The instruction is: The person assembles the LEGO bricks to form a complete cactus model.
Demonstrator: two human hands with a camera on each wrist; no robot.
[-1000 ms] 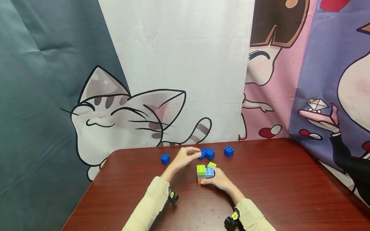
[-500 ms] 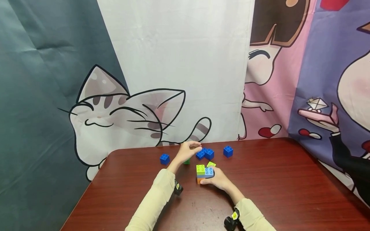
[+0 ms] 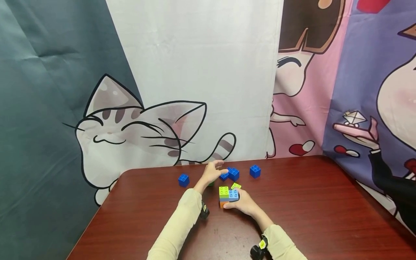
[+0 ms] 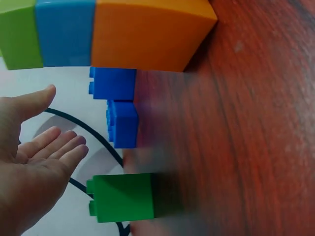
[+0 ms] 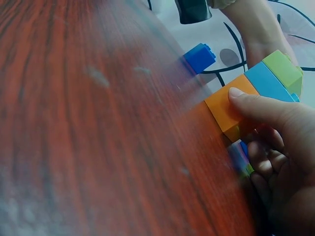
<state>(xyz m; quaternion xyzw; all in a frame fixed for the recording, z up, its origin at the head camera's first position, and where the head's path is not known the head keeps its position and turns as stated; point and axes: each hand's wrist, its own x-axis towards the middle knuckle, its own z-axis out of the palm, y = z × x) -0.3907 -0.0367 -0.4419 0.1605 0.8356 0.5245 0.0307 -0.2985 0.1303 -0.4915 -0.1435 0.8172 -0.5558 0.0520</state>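
My right hand (image 3: 246,203) grips a stack of toy building bricks (image 3: 224,198), thumb on the orange brick (image 5: 224,105) at its base. Above the orange lies a light blue layer (image 4: 65,33), topped at one end by a lime brick (image 3: 223,191). My left hand (image 3: 210,174) hovers beside a pair of blue bricks (image 3: 233,174) farther back; nothing shows between its thumb and loosely extended fingers in the left wrist view. Below that hand stands a green brick (image 4: 124,197), mostly covered by the wrist in the head view.
One blue brick (image 3: 183,180) stands on the left and another blue brick (image 3: 255,171) on the right. A lime brick (image 3: 236,185) sits just behind the stack. The brown table (image 3: 308,209) ends at a printed curtain (image 3: 211,65).
My left hand has shifted to the right and slightly back, toward the paired blue bricks, and the green brick has come into sight. The right hand keeps its hold on the stack.
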